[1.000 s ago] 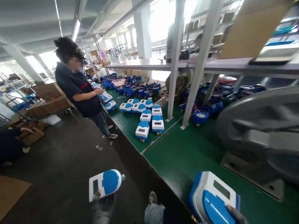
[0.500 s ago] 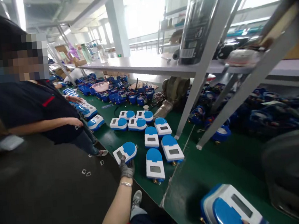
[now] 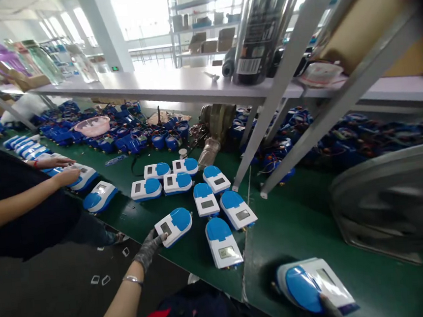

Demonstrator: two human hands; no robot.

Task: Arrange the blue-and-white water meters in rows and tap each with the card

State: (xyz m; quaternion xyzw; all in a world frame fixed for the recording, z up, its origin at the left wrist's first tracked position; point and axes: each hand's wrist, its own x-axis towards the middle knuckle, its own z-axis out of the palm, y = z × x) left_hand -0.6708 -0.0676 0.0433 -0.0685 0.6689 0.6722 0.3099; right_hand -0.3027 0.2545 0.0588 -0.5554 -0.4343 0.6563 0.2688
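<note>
on the green worktop (image 3: 295, 225) the gloved left hand (image 3: 148, 248) is pinching a white-and-blue plastic meter (image 3: 173, 227) while the right hand (image 3: 330, 310) is clasping a second meter (image 3: 311, 285).

Glossy white-and-blue plastic meter (image 3: 173, 226), grey knit cloth glove (image 3: 148, 248), matt green bench mat (image 3: 299, 225)

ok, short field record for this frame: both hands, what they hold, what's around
left hand: grey-gloved, gripping the end of a white-and-blue rectangular plastic meter on the green bench mat
right hand: at bottom edge, mostly cut off, touching a second white-and-blue meter; grip unclear
nearby: cluster of like meters lying flat beside the left hand's meter
co-worker's hand: on another meter, far left
</note>
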